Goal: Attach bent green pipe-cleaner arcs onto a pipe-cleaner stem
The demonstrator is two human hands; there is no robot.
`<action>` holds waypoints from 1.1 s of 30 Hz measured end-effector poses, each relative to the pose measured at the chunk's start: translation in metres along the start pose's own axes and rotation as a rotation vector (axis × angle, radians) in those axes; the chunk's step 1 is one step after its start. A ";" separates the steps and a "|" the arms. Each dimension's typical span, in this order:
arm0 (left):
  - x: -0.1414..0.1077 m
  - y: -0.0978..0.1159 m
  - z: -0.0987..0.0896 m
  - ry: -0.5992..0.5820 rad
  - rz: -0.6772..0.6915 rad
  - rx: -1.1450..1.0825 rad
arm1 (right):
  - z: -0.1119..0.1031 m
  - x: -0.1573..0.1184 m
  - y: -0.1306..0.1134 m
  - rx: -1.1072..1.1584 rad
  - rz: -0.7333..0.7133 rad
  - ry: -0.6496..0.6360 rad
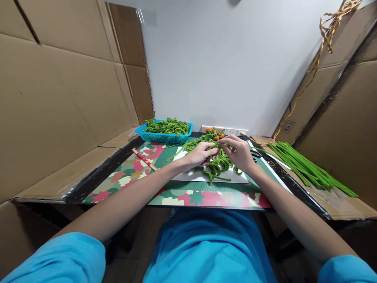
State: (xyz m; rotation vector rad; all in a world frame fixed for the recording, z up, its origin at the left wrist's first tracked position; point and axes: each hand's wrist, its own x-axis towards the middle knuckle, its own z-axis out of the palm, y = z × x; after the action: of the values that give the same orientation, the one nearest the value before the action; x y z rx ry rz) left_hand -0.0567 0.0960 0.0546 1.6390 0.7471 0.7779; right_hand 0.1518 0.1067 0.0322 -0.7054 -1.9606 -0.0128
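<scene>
My left hand (203, 153) and my right hand (236, 151) meet over the middle of the table. Between them runs a green fuzzy pipe cleaner (217, 144), pinched by the fingers of both. Beneath the hands, curled green pipe cleaner pieces (216, 168) lie in a loose pile on a white sheet (184, 177). Just behind my hands rest small orange pieces with green stems (218, 137). Part of the held piece is hidden by my fingers.
A blue plastic basket (161, 137) full of curled green pieces stands at the back left. Chopsticks (144, 159) lie left of the sheet, black-handled scissors (255, 154) to the right. Straight green pipe cleaners (309, 165) are bundled farther right. Cardboard panels (59, 90) wall both sides.
</scene>
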 end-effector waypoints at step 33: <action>-0.002 -0.004 0.002 0.333 0.283 0.495 | 0.009 -0.001 -0.022 0.255 0.238 0.012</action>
State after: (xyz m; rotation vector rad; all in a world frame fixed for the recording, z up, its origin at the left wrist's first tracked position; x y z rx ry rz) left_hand -0.0566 0.0938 0.0499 2.1180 1.0132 1.1527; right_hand 0.1339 0.0907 0.0330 -0.7612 -1.8139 0.3706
